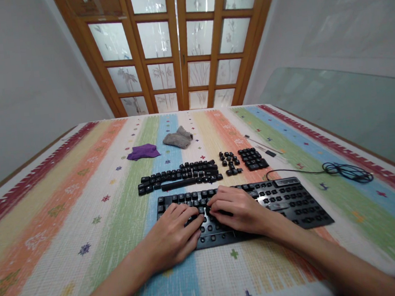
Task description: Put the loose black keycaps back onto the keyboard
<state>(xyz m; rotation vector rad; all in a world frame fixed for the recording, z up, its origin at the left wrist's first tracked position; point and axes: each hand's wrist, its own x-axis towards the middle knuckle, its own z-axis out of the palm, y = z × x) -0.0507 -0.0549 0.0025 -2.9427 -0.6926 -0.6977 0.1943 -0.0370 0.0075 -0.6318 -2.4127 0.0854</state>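
Head view: across a striped, cloth-covered worktop (100,259). On its near side, a black keyboard (279,200), capped along the upper left, bare at right. Over the keyboard's left and middle, left hand (176,231) and right hand (238,209), fingers bent, tips close together; impossible to tell if gripping anything. At right, a coiled cable (347,172); beyond, gray cloth (178,139) and purple cloth (144,152); between, rows of loose black keycaps (180,184).
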